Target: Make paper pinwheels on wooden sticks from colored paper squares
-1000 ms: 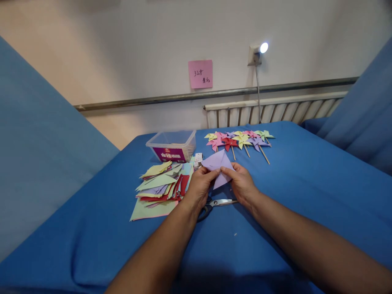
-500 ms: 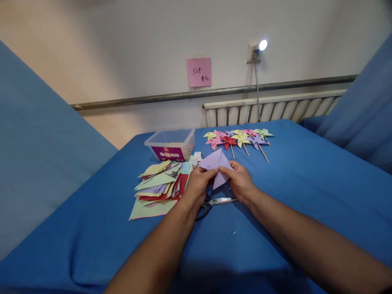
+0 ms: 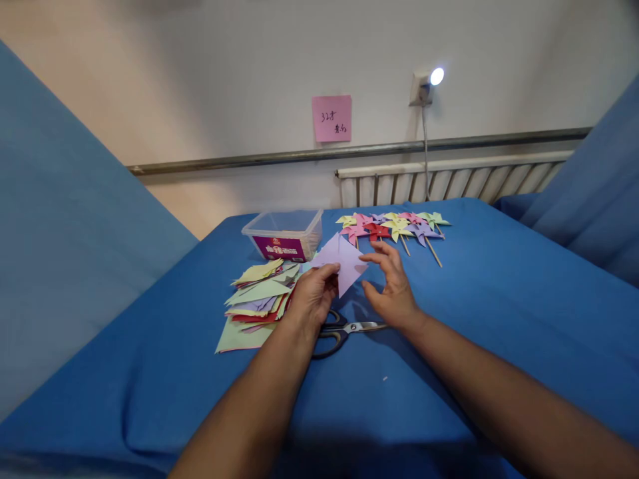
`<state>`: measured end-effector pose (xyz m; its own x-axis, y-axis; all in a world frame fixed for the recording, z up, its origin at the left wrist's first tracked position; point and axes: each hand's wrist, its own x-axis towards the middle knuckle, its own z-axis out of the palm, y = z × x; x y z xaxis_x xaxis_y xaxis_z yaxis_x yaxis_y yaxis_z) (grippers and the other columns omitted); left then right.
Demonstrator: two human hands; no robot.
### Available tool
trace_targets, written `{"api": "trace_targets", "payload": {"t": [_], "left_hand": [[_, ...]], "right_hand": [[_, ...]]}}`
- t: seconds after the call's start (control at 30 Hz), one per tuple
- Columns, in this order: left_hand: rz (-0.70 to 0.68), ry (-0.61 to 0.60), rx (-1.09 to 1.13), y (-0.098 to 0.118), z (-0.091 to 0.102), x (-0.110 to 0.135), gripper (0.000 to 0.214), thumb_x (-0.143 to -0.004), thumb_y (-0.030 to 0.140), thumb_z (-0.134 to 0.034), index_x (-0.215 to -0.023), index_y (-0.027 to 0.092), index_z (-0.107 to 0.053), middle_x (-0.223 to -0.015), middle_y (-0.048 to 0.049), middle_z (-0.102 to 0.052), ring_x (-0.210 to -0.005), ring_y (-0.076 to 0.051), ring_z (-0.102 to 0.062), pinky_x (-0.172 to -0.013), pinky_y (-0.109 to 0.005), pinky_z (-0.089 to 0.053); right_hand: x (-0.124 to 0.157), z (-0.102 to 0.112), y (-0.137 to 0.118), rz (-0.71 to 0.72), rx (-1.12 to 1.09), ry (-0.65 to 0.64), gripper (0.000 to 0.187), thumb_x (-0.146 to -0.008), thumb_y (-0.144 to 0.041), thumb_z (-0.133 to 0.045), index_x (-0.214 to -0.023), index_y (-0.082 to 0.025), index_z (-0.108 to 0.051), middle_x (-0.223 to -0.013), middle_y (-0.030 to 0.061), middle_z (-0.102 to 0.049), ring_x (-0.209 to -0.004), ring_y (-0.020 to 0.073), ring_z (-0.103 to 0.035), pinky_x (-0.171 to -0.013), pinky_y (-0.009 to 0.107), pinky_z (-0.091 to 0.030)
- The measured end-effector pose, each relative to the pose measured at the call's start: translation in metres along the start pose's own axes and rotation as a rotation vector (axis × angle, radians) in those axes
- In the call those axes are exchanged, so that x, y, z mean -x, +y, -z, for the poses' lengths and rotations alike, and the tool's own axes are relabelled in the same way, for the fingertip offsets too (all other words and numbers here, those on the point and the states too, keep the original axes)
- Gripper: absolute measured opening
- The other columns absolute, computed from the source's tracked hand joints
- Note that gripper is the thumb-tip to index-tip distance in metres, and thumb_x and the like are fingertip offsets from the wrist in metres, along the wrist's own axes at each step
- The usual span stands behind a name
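Observation:
A purple paper square (image 3: 351, 267) with slits running in from its corners is pinched by my left hand (image 3: 315, 293) at its lower left edge. Just right of the paper, my right hand (image 3: 392, 286) has its thumb and fingers apart, the fingertips close to the paper's right corner. I cannot tell whether they touch it. Beneath my hands, scissors (image 3: 344, 329) with dark handles lie on the blue cloth, blades pointing right. Left of my left hand is a pile of coloured paper pieces (image 3: 257, 296), some of it hidden by that hand.
A clear plastic box (image 3: 284, 236) with a purple label stands behind the paper pile. Several finished paper pinwheels (image 3: 397, 227) on sticks lie at the back right. The blue cloth (image 3: 499, 299) covers the table; a radiator (image 3: 459, 179) and wall are behind it.
My right hand has let go of the purple paper and opened. The left hand has moved slightly left with the paper. More of the scissors' handles shows.

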<state>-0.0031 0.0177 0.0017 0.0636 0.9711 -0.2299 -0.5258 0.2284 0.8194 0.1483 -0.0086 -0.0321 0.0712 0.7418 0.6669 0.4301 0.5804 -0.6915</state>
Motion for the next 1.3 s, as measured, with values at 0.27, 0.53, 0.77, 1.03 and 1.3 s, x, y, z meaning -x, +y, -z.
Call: {"api": "trace_targets", "payload": {"t": [0.27, 0.53, 0.77, 1.03, 1.3], "left_hand": [[0.03, 0.007, 0.056, -0.001, -0.004, 0.004, 0.022, -0.059, 0.004, -0.073, -0.079, 0.012, -0.066, -0.069, -0.002, -0.069, -0.061, -0.012, -0.062, -0.062, -0.023, -0.051], [0.07, -0.008, 0.046, 0.007, -0.005, 0.005, 0.024, -0.061, 0.002, -0.069, -0.083, 0.01, -0.067, -0.074, -0.0033, -0.071, -0.064, -0.012, -0.064, -0.065, -0.023, -0.052], [0.145, -0.126, -0.121, 0.013, 0.002, 0.004, 0.029, -0.062, 0.005, -0.07, -0.091, 0.009, -0.07, -0.078, -0.0077, -0.072, -0.066, -0.017, -0.065, -0.064, -0.027, -0.053], [0.115, -0.205, -0.239, 0.011, 0.002, 0.007, 0.041, -0.059, 0.007, -0.071, -0.1, 0.008, -0.07, -0.088, -0.0116, -0.073, -0.073, -0.021, -0.067, -0.069, -0.03, -0.053], [0.147, -0.291, -0.311, 0.01, 0.003, 0.007, 0.047, -0.057, 0.011, -0.073, -0.104, 0.009, -0.069, -0.085, -0.0095, -0.073, -0.066, -0.017, -0.065, -0.064, -0.027, -0.048]], "right_hand": [[0.002, 0.001, -0.003, 0.21, 0.183, -0.129, 0.048, -0.071, -0.008, -0.06, -0.112, -0.033, -0.06, -0.145, 0.0031, -0.034, -0.133, 0.032, -0.036, -0.107, 0.055, -0.032], [-0.003, 0.007, 0.001, 0.141, 0.033, -0.063, 0.041, -0.077, -0.007, -0.054, -0.111, -0.029, -0.06, -0.137, 0.0062, -0.042, -0.13, 0.0257, -0.043, -0.108, 0.049, -0.036], [-0.014, 0.019, 0.008, 0.056, -0.183, -0.266, 0.017, -0.079, -0.018, -0.065, -0.093, -0.028, -0.069, -0.134, 0.0044, -0.048, -0.13, 0.0242, -0.044, -0.111, 0.046, -0.033], [-0.014, 0.022, 0.009, 0.007, -0.297, -0.366, 0.013, -0.082, -0.028, -0.068, -0.094, -0.029, -0.071, -0.134, 0.0033, -0.049, -0.129, 0.023, -0.046, -0.112, 0.044, -0.032], [-0.017, 0.029, 0.007, 0.033, -0.273, -0.467, 0.008, -0.079, -0.03, -0.073, -0.087, -0.027, -0.074, -0.132, 0.0048, -0.046, -0.126, 0.0251, -0.046, -0.109, 0.045, -0.034]]}}
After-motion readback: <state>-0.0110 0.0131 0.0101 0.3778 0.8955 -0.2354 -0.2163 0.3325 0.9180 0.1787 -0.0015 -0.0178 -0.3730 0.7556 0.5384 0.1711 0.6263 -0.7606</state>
